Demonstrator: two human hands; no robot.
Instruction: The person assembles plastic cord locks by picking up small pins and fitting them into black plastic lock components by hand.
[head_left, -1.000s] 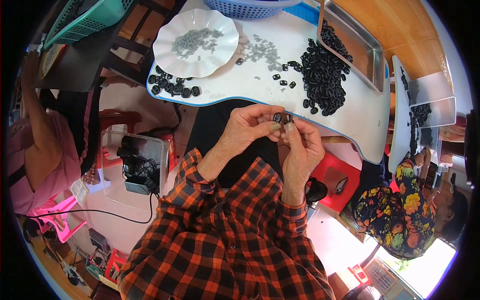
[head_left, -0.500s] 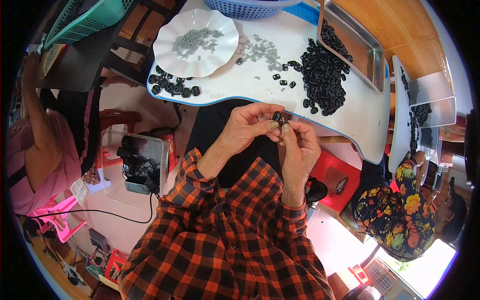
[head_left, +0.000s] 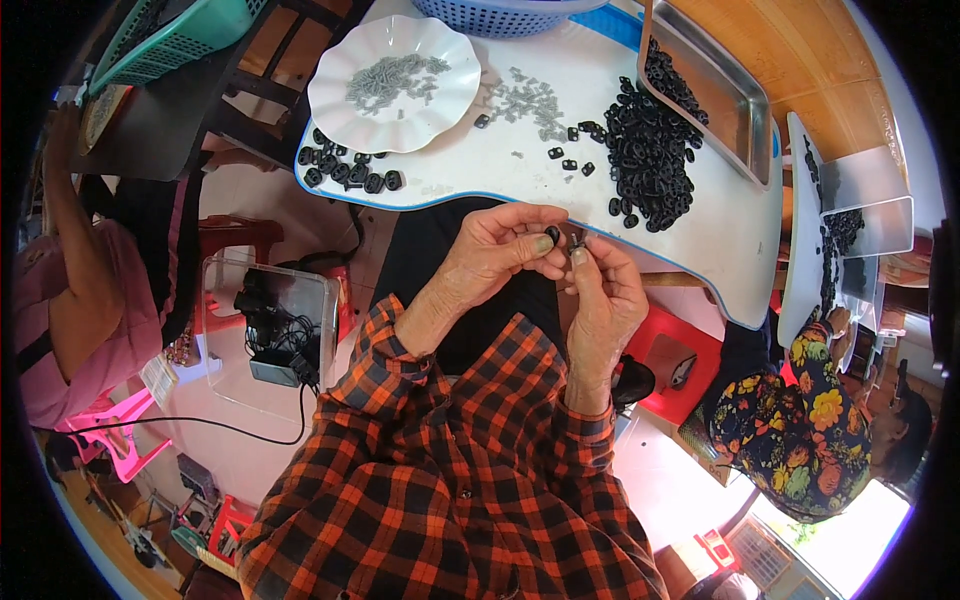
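Observation:
My left hand (head_left: 495, 252) is closed, pinching a small black oval plastic piece (head_left: 552, 233) between thumb and forefinger. Close beside it, my right hand (head_left: 603, 292) is closed on a tiny grey piece (head_left: 577, 242), its shape partly covered by the fingertips. Both hands are held just off the table's near edge. Beyond them a white scalloped plate (head_left: 335, 105) bears many small grey pieces (head_left: 385, 82). More grey pieces (head_left: 530, 103) lie loose right of the plate. A heap of black plastic pieces (head_left: 650, 170) is at the right, and several black pieces (head_left: 350, 172) lie below the plate.
A metal tray (head_left: 745, 110) leans over the black heap. A blue basket (head_left: 500, 18) stands at the far edge of the white table (head_left: 450, 170). Co-workers sit at left, in a pink top (head_left: 120, 290), and at right, in a flowered top (head_left: 800, 420). A clear bin (head_left: 270, 390) holds cables.
My hands have drawn slightly apart. The right hand has shifted a little to the right with the grey piece, away from the black piece in my left fingers.

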